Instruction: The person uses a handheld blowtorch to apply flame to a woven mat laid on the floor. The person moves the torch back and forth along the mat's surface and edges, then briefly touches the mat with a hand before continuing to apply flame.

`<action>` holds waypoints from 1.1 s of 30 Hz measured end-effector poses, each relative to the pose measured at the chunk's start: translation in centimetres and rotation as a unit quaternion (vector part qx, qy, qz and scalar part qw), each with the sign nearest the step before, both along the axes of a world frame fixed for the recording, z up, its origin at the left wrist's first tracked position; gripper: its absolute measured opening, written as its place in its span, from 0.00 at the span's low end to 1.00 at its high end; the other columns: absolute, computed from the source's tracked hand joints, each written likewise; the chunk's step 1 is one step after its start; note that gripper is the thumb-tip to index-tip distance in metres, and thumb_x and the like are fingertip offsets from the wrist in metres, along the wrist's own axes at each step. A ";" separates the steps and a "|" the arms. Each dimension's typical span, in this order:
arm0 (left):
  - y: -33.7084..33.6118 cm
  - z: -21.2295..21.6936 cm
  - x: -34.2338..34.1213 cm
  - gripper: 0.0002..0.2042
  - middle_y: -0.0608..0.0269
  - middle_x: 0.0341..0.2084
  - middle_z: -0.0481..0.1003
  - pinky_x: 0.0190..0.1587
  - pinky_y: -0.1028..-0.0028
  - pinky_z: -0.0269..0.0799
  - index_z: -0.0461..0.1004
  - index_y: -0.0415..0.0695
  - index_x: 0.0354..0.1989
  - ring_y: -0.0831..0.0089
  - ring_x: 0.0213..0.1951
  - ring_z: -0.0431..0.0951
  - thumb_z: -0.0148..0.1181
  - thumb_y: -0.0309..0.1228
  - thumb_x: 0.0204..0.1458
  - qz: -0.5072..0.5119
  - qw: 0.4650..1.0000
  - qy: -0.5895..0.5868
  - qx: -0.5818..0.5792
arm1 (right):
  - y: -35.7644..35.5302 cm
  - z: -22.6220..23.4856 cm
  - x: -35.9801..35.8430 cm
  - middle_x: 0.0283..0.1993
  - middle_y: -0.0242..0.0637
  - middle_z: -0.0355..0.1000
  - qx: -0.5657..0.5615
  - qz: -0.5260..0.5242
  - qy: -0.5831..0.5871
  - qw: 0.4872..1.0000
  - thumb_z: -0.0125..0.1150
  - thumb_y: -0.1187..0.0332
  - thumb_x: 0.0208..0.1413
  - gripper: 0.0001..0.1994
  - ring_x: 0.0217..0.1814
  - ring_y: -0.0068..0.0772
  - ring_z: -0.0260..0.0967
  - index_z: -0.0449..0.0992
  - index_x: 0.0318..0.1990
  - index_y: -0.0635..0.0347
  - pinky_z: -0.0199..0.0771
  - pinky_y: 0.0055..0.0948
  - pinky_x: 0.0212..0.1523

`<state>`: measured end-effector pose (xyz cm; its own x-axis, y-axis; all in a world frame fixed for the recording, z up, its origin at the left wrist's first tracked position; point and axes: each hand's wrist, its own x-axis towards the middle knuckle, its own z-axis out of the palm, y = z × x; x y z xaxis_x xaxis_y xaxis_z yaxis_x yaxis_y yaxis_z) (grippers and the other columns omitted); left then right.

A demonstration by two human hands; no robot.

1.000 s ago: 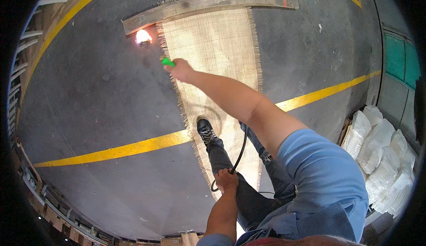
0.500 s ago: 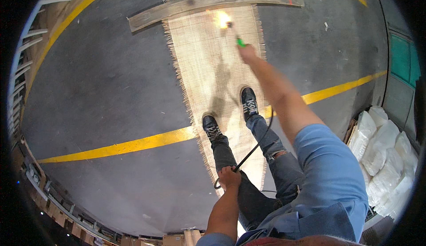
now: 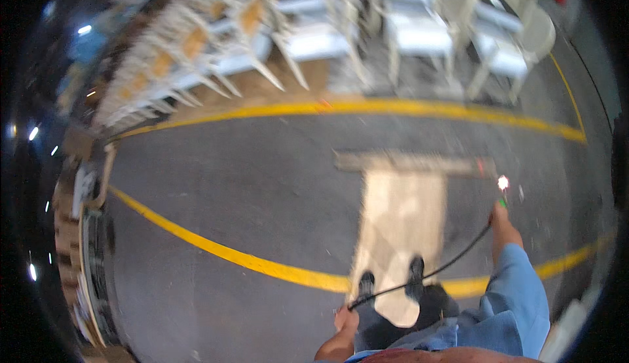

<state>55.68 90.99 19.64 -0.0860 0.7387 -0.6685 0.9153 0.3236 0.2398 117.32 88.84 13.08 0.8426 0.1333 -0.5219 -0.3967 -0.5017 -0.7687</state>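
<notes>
A pale woven mat [image 3: 401, 212] lies lengthwise on the grey floor, and my shoes stand on its near part. Across its far end rests a long wooden plank [image 3: 452, 164]. My right hand [image 3: 499, 216] is stretched out to the right of the mat, closed around the green-handled gas torch [image 3: 503, 202]. A bright flame [image 3: 503, 183] burns at the torch's tip, past the plank's right end. From the torch a black hose [image 3: 462, 255] runs across in front of my legs to my left hand [image 3: 345, 318], which is closed on it low near my left leg.
Rows of white chair-like frames [image 3: 419, 32] stand beyond the far yellow floor line [image 3: 393, 106]. Another yellow line [image 3: 262, 268] crosses near my feet. Boxes and shelving [image 3: 69, 232] line the left side. White bundles [image 3: 569, 324] sit at the lower right.
My view has tilted up and swung, bringing the chairs into sight. The lit torch has moved from over the mat to the right of it, with the hose drawn across my front.
</notes>
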 end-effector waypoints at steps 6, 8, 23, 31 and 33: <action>-6.1 8.9 -7.2 0.17 0.48 0.40 0.79 0.48 0.53 0.73 0.77 0.49 0.42 0.49 0.45 0.78 0.50 0.46 0.55 0.211 0.968 0.095 0.096 | 5.1 5.5 -11.8 0.20 0.39 0.60 0.079 0.187 0.027 0.979 0.44 0.54 0.59 0.16 0.20 0.40 0.61 0.67 0.30 0.56 0.59 0.43 0.19; -8.3 9.5 -9.7 0.17 0.48 0.39 0.79 0.47 0.53 0.73 0.77 0.49 0.42 0.49 0.44 0.78 0.51 0.46 0.55 0.251 0.957 0.081 0.119 | 7.9 8.6 -14.7 0.19 0.38 0.60 0.091 0.235 0.045 0.967 0.43 0.53 0.58 0.16 0.19 0.40 0.61 0.66 0.29 0.56 0.58 0.43 0.19; -19.9 13.2 -15.8 0.19 0.44 0.36 0.79 0.45 0.50 0.74 0.79 0.47 0.41 0.44 0.41 0.79 0.50 0.49 0.57 0.500 0.851 0.074 0.146 | 28.2 13.5 -39.0 0.16 0.36 0.59 0.039 0.529 0.147 0.835 0.46 0.51 0.58 0.15 0.12 0.36 0.57 0.64 0.30 0.51 0.57 0.37 0.14; -20.8 18.1 -6.0 0.22 0.45 0.33 0.79 0.44 0.51 0.74 0.80 0.46 0.36 0.46 0.39 0.79 0.46 0.50 0.60 0.590 0.802 0.070 0.064 | 38.2 10.5 -51.5 0.15 0.36 0.59 -0.080 0.663 0.149 0.730 0.46 0.49 0.60 0.15 0.11 0.36 0.56 0.65 0.33 0.50 0.58 0.39 0.12; -21.5 18.4 0.9 0.22 0.46 0.36 0.79 0.46 0.53 0.74 0.80 0.45 0.36 0.47 0.41 0.78 0.45 0.49 0.60 0.673 0.737 0.060 0.021 | 39.3 9.5 -54.7 0.15 0.36 0.58 -0.045 0.804 0.102 0.584 0.46 0.51 0.61 0.14 0.10 0.36 0.56 0.65 0.35 0.50 0.59 0.41 0.12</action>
